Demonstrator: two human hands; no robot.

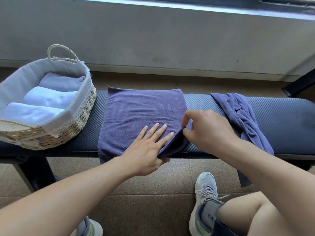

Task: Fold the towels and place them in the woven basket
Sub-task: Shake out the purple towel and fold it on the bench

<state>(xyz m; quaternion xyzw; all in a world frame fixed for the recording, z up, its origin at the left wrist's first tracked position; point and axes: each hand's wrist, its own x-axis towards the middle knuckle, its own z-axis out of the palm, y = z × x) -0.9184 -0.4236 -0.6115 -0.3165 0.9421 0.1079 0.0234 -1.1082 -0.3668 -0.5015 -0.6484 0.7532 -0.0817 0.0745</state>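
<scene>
Right at the middle of the long dark padded bench (272,113), a purple microfibre towel (136,113) lies spread flat, its near edge hanging a little over the bench's front edge. The left hand (146,150) rests on the towel's near right part with its fingers (158,130) straight and spread, palm down, while the thumb tucks under the lifted flap at the front edge. The right hand (204,128) pinches the towel's right edge between thumb and forefinger, raising that edge slightly off the bench — a dark fold shows beneath it. Toward the bench's right end, a second purple towel (245,120) lies crumpled, draped over the front edge and hanging down toward the floor, apart from the flat one. At the bench's left end sits the oval woven basket with a pale cloth liner and a rope handle (81,113), just beside the flat towel's left edge; inside it lie three rolled pale towels (49,97) side by side. Below the bench, on the speckled brown tiled floor (153,210), a grey laced sneaker (204,201) shows beside a bare knee.
</scene>
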